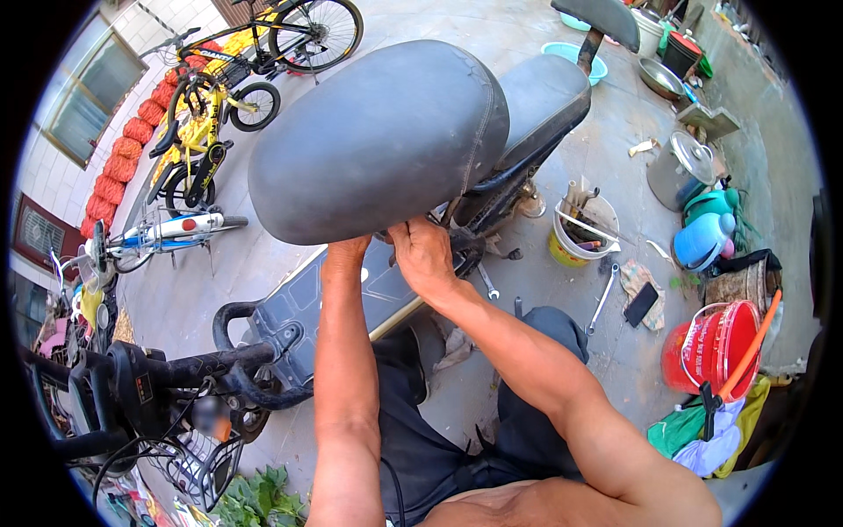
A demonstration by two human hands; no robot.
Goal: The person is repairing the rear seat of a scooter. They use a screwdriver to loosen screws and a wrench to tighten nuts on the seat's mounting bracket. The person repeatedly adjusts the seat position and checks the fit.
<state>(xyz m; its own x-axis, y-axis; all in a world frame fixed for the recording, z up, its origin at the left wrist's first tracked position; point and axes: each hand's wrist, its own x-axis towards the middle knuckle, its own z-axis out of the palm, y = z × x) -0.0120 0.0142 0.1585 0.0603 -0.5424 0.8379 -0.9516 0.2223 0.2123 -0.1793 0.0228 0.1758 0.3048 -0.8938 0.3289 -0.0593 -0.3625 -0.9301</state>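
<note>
A large dark grey padded seat point(386, 140) of an electric scooter fills the upper middle, with a second seat pad point(544, 97) behind it. Both my arms reach to the big seat's near underside. My left hand point(349, 249) goes up under the edge, its fingers hidden by the seat. Beside it, my right hand point(424, 255) is closed, thumb and fingers bent together under the rim near the frame. What it grips is hidden. Below my hands lies the scooter's flat footboard point(378, 285), and its handlebar stem point(206, 364) runs to the left.
On the ground at right are a tool bucket point(584, 233), wrenches point(602, 300), point(488, 281) and a black phone point(642, 305) on a cloth. A red bucket point(711, 351) stands farther right. Yellow bicycles point(206, 132) are at the upper left.
</note>
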